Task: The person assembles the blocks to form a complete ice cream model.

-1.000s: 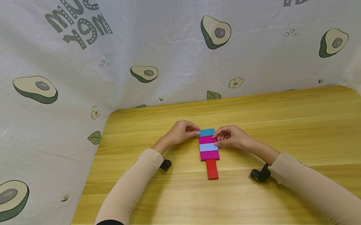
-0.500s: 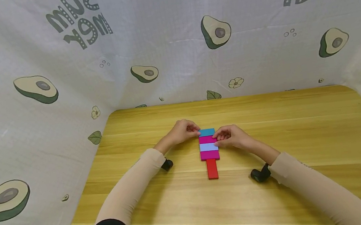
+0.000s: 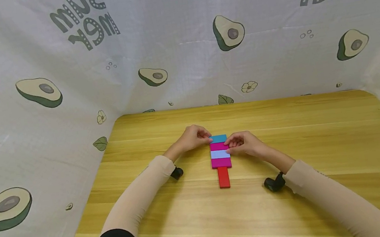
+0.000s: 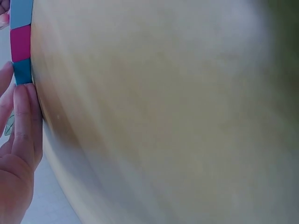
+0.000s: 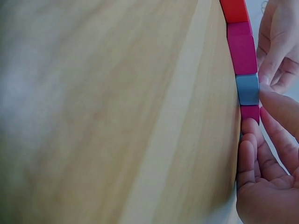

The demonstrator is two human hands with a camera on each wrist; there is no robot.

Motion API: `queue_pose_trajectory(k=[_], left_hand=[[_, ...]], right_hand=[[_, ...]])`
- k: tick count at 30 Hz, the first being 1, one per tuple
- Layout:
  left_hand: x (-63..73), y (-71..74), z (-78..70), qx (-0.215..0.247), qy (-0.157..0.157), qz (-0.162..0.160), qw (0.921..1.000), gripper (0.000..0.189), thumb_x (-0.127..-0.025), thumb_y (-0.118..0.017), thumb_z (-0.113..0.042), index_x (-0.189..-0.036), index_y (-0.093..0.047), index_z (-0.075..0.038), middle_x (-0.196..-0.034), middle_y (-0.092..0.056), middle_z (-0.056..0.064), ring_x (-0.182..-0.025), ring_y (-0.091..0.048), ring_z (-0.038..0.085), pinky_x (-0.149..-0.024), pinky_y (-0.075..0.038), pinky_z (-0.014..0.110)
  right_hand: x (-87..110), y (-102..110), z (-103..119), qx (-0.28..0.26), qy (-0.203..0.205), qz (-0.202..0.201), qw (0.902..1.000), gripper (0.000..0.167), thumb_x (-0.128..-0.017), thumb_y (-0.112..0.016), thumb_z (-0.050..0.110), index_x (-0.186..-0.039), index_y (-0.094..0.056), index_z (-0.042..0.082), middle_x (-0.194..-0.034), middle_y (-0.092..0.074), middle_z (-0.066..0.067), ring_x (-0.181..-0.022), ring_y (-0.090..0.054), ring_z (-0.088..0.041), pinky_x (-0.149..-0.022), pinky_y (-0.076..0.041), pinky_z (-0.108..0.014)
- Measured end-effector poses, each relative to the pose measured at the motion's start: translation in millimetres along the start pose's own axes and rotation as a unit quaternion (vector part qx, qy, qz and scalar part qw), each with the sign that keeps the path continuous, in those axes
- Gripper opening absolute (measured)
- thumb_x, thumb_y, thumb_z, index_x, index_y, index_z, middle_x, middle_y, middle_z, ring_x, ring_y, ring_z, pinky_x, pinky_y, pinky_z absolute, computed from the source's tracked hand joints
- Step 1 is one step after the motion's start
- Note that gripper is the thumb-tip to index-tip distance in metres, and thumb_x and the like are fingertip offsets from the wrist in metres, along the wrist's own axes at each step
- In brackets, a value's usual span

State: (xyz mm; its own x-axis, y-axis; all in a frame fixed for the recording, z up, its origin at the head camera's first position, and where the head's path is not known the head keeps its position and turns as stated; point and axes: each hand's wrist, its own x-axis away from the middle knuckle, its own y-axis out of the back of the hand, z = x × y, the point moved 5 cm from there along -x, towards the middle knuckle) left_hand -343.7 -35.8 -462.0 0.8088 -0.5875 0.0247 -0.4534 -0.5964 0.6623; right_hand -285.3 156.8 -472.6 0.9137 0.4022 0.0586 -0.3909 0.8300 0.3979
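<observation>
Flat coloured blocks lie in a column at the table's middle. A teal block (image 3: 219, 138) is farthest back, then a magenta block (image 3: 217, 146), a light blue block (image 3: 219, 154) and another magenta block (image 3: 221, 163). A red block (image 3: 223, 177) points lengthwise towards the front, forming a narrow stem. My left hand (image 3: 192, 137) pinches the teal block's left end, thumb and fingertips at its corners. From the right, my right hand (image 3: 246, 143) touches the row's ends: its thumb meets the light blue block (image 5: 247, 90), its bent fingers the magenta block (image 5: 250, 112) behind.
The wooden table (image 3: 304, 130) stretches out on both sides and in front of the blocks. Behind and left of it hangs a white cloth (image 3: 176, 23) printed with avocados. Black wrist cameras (image 3: 177, 173) sit under both forearms, close above the tabletop.
</observation>
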Motion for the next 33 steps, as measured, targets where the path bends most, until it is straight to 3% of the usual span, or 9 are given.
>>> queue_pose_trajectory(k=[33], left_hand=[[0.6,-1.9,0.5,0.014,0.01,-0.001,0.9999,0.02,-0.091,-0.075,-0.013,-0.105,-0.074,0.0,-0.092,-0.074,0.005,-0.084,-0.065,0.015,-0.078,-0.054,0.021]], right_hand=[[3.0,0.0,2.6,0.0,-0.004,0.002,1.0,0.026,-0.086,-0.078,0.003,-0.107,-0.068,-0.01,-0.091,-0.063,-0.014,-0.082,-0.054,-0.025,-0.068,-0.047,-0.02]])
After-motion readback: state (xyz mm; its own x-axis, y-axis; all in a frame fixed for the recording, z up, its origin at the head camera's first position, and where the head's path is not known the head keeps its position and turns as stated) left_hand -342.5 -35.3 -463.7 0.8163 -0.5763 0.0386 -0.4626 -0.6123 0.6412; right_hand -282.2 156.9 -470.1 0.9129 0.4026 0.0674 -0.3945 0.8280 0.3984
